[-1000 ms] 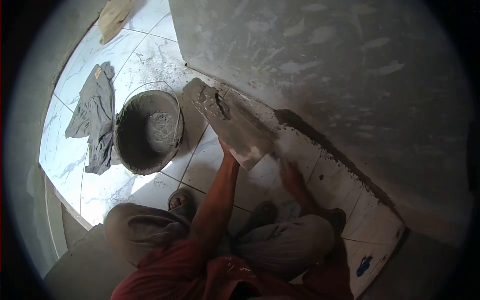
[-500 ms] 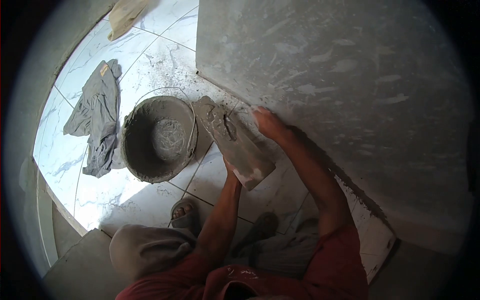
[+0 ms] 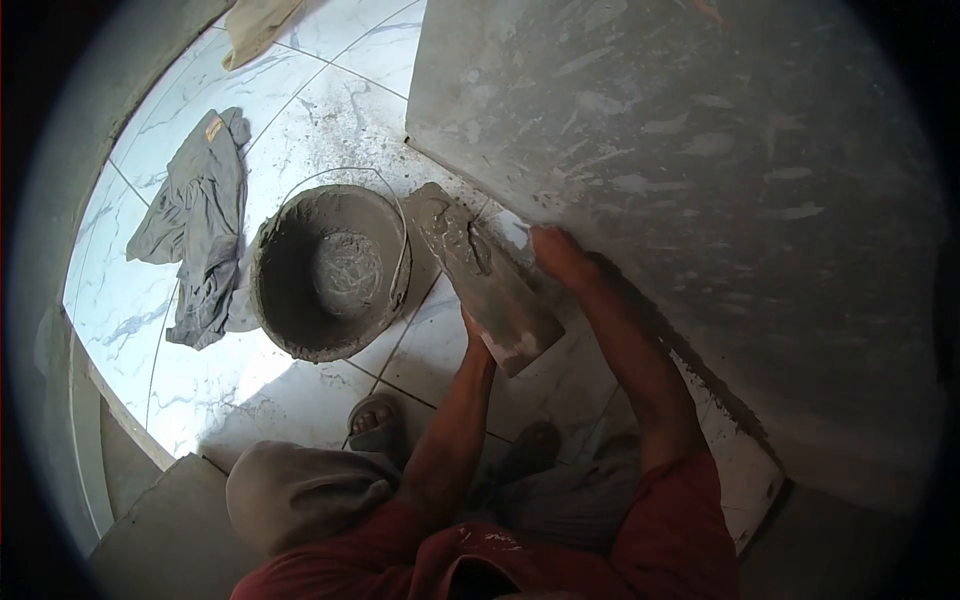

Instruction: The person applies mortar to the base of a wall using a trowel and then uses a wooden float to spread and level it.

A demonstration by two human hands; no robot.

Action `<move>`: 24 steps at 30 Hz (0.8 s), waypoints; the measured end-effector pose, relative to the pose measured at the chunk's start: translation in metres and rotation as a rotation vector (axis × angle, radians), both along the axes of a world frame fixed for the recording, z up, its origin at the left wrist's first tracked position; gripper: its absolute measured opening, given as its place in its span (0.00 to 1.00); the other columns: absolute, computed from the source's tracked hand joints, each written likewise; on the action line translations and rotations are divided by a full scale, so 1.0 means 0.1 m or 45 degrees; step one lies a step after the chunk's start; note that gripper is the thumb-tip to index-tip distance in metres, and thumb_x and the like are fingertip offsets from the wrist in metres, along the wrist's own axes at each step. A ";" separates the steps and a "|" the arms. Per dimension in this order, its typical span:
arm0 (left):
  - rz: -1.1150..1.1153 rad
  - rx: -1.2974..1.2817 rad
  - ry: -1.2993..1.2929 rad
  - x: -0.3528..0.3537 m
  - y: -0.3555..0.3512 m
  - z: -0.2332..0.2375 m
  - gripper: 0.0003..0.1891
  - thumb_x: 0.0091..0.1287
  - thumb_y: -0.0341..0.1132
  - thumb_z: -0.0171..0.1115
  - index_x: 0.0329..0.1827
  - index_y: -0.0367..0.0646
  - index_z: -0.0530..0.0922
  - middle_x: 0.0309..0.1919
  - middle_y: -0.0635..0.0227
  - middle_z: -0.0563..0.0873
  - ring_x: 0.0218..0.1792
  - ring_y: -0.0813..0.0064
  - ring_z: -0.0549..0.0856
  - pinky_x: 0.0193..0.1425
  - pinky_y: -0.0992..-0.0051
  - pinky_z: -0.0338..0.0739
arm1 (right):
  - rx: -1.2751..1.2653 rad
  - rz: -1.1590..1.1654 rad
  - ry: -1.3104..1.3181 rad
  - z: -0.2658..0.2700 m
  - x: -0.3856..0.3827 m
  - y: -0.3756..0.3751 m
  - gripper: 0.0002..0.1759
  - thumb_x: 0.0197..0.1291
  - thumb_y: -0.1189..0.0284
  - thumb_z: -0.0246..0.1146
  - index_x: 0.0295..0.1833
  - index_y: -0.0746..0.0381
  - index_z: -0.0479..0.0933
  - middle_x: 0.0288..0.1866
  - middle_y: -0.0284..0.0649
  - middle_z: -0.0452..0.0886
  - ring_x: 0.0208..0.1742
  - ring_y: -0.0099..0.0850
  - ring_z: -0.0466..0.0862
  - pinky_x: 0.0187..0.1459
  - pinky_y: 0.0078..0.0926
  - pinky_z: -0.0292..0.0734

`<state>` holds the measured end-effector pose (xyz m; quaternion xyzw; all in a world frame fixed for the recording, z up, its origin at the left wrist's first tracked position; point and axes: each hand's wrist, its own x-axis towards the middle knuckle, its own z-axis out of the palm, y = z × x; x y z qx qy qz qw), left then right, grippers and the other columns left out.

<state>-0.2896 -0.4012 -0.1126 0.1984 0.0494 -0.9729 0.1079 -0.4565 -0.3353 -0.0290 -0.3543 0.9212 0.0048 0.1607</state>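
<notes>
My left hand [image 3: 477, 336] grips a long plastering float [image 3: 505, 305] from beneath, so most of its fingers are hidden. Wet grey mortar [image 3: 460, 240] lies in a ridge on the float's far half. My right hand [image 3: 556, 252] is closed near the foot of the wall, just right of the float. A small flat-bladed tool [image 3: 514, 228] with a pale end pokes out of its fingers; its exact kind is hard to see. Left of the float stands a mortar-coated bucket [image 3: 275, 290] with a wire handle and some grey residue at its bottom.
A grey plastered wall [image 3: 680, 200] with pale smears rises along the right. Crumpled grey cloth [image 3: 200, 230] lies on the marbled tile floor [image 3: 130, 310] left of the bucket. A beige cloth [image 3: 258, 28] is at the top. Grit dusts the tiles beyond the bucket.
The whole view has shifted slightly. My right hand has moved a little, and the pale end of its tool shows more clearly. My left hand still holds the float with mortar on it.
</notes>
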 end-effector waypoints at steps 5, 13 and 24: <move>-0.023 0.009 -0.009 0.01 -0.03 0.01 0.20 0.71 0.47 0.43 0.57 0.44 0.70 0.47 0.62 0.79 0.45 0.62 0.80 0.49 0.62 0.79 | 0.041 -0.061 -0.100 0.13 -0.05 0.12 0.09 0.54 0.82 0.50 0.38 0.68 0.75 0.39 0.58 0.79 0.44 0.53 0.80 0.46 0.46 0.75; -0.080 -0.007 0.002 0.02 -0.02 0.11 0.21 0.72 0.49 0.43 0.58 0.44 0.69 0.48 0.62 0.78 0.46 0.63 0.80 0.51 0.62 0.78 | -0.034 -0.014 0.069 -0.09 -0.09 0.43 0.08 0.54 0.79 0.54 0.38 0.67 0.76 0.39 0.57 0.80 0.43 0.52 0.81 0.45 0.46 0.76; -0.066 0.125 0.095 0.04 0.04 -0.10 0.22 0.71 0.50 0.40 0.55 0.43 0.71 0.46 0.61 0.80 0.44 0.61 0.80 0.51 0.60 0.78 | 0.205 -0.088 -0.131 0.05 -0.01 0.52 0.10 0.52 0.74 0.60 0.40 0.67 0.76 0.39 0.56 0.80 0.44 0.51 0.81 0.47 0.44 0.75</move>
